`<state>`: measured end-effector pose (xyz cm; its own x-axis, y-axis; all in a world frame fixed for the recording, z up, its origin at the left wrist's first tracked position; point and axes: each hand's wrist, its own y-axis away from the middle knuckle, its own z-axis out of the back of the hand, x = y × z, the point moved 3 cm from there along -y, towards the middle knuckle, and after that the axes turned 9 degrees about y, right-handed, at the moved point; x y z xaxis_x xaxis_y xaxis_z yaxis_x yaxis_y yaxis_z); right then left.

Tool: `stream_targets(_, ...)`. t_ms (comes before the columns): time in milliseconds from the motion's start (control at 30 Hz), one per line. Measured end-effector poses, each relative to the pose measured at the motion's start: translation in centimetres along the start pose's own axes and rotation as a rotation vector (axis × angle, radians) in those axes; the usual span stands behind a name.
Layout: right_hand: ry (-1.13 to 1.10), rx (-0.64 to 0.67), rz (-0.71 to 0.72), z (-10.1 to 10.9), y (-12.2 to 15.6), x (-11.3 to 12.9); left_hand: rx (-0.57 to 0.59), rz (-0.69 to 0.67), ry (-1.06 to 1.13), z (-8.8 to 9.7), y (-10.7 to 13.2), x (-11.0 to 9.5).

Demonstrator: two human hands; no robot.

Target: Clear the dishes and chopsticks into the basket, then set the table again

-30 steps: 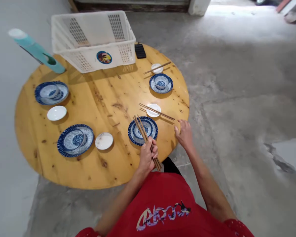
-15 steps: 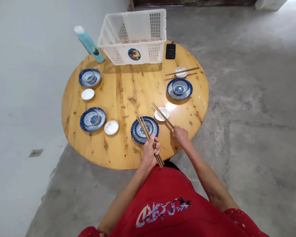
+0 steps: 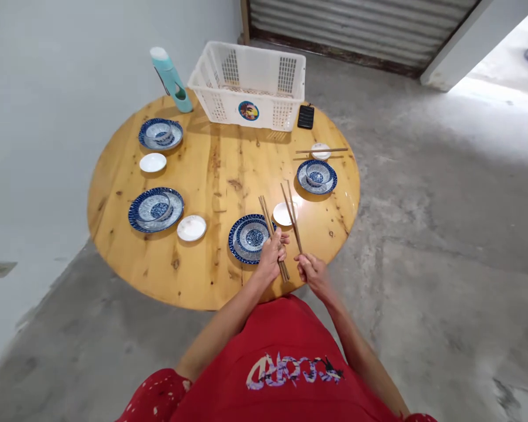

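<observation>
My left hand (image 3: pixel 273 253) is closed around a bundle of brown chopsticks (image 3: pixel 267 215), over the right side of a blue-and-white plate with a bowl (image 3: pixel 251 235) on it. To its right, my right hand (image 3: pixel 312 272) grips the lower ends of a pair of chopsticks (image 3: pixel 293 220). Their upper parts pass over a small white dish (image 3: pixel 283 214); whether they touch it I cannot tell. Farther back, another pair of chopsticks (image 3: pixel 334 150) lies across a second white dish (image 3: pixel 321 155), behind a plate with a bowl (image 3: pixel 317 177).
A round wooden table (image 3: pixel 202 176) bears everything. At its back stand a white plastic basket (image 3: pixel 268 108), a light-blue bottle (image 3: pixel 172 81) and a black phone-like object (image 3: pixel 305 116). On the left are plates with bowls (image 3: pixel 155 210) and white dishes (image 3: pixel 192 228). A wall (image 3: pixel 48 117) rises at left.
The view has shifted, showing more of the background. My right hand has drawn back toward me, and its chopsticks now point more straight ahead. My left hand still holds its bundle.
</observation>
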<state>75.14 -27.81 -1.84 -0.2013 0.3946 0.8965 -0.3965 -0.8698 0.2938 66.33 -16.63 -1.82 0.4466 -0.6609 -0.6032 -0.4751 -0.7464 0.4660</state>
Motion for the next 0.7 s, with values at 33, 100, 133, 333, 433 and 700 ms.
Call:
stream_targets(33, 0.092, -0.006, 0.045, -0.4, 0.5, 0.5, 0.007, -0.005, 0.001, -0.2, -0.1, -0.1)
stream_targets(100, 0.295, -0.024, 0.118, -1.2, 1.0, 0.9, 0.031, 0.001, 0.003, -0.5, 0.0, -0.2)
stream_targets(133, 0.381, -0.031, 0.139, -1.6, 1.2, 0.9, 0.044, 0.006, 0.004, -0.6, 0.1, -0.3)
stream_targets(333, 0.704, -0.015, 0.132, -3.3, 1.4, -0.4, 0.06, -0.036, -0.08, -0.5, 1.1, -1.3)
stream_targets(433, 0.827, -0.022, 0.162, -3.6, 1.6, -0.5, 0.042, -0.044, -0.108, -0.4, 1.4, -1.7)
stream_targets(700, 1.013, -0.031, 0.126, -3.8, 1.9, -0.7, 0.036, -0.028, -0.129, -0.7, 1.5, -1.4)
